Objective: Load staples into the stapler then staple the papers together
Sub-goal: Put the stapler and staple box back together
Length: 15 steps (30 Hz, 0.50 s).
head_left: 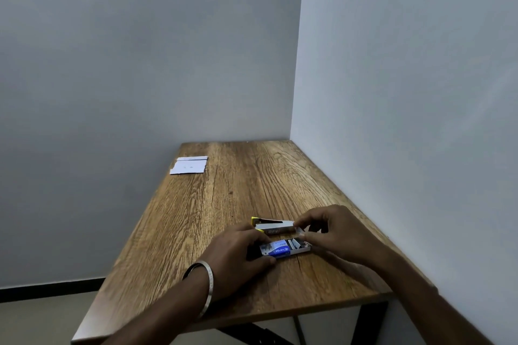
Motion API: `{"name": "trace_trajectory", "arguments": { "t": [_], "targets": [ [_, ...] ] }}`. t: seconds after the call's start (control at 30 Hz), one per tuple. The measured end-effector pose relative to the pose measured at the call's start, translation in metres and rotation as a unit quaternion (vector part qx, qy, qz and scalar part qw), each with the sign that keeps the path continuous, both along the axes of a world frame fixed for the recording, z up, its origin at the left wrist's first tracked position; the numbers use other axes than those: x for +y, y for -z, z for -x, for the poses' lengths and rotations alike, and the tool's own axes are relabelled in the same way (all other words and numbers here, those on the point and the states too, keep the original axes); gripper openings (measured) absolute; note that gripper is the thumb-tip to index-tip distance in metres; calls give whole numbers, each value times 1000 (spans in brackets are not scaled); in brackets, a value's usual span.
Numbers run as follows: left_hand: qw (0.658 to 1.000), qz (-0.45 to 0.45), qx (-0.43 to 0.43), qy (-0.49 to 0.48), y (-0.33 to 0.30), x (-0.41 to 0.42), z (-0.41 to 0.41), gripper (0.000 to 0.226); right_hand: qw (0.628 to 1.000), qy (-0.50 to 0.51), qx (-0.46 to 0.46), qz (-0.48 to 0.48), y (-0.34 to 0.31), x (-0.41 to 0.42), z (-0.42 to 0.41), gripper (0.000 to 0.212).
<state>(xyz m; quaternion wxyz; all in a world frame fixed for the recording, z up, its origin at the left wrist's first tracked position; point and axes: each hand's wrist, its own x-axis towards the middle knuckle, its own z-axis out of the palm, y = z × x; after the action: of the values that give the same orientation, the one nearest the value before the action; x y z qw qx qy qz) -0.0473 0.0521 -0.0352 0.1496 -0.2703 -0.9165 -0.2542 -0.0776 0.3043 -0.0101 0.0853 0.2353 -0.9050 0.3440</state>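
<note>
A small stapler point(273, 226) with yellow trim lies on the wooden table point(224, 199), near the right front. Just in front of it sits a blue and white staple box point(280, 249), its tray slid out to the right. My left hand point(238, 249) grips the box's left end, thumb on the near side. My right hand point(333, 230) pinches something small and pale at the open tray end, beside the stapler's right tip; what it is stays unclear. A short stack of white papers point(189, 165) lies at the table's far left corner.
Pale walls close the table in at the back and along the right side. The table's left edge drops to the floor, with a dark skirting board point(50, 287) below. A metal bangle point(200, 286) circles my left wrist.
</note>
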Motion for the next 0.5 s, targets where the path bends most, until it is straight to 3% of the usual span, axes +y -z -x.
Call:
{"name": "trace_trajectory", "arguments": {
  "t": [0.5],
  "targets": [
    [1000, -7, -1, 1, 2, 0, 2, 38, 997, -56, -39, -34, 2, -2, 12, 27]
  ]
}}
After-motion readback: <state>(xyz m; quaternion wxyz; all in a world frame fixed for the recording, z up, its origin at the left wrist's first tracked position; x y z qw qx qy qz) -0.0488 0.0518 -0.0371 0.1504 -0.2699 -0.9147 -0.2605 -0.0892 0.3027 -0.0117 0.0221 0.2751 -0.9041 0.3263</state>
